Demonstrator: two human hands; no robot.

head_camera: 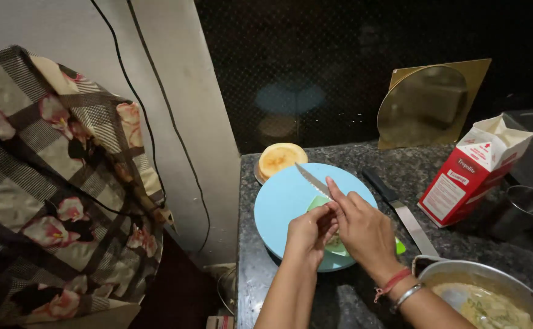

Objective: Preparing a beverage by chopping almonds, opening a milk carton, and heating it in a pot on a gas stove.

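On the desk (364, 292), dark speckled stone. At far left, off the desk, hangs a plaid floral cloth (59, 183), soft and folded; two black cables (156, 152) run down the pale wall beside it.

On a round, smooth light-blue board (284, 207) lies a pale green piece (339, 247), mostly hidden under both hands. Left hand (308, 234) is curled, fingertips pinching the piece from its left side. Right hand (364, 228) is closed round a knife (312, 181), forefinger along the spine; the handle is hidden. The blade's long axis runs up-left from the hands, tip toward a round yellow lid (280, 158) just beyond the board. The two hands touch over the piece; neither is clearly nearer.

Right of the board: a flat black-handled metal tool (400, 210), a red-and-white carton (473, 170) with its top open, a gold card (431, 103) leaning on the wall, and a steel pot (492, 292) of pale mixture.
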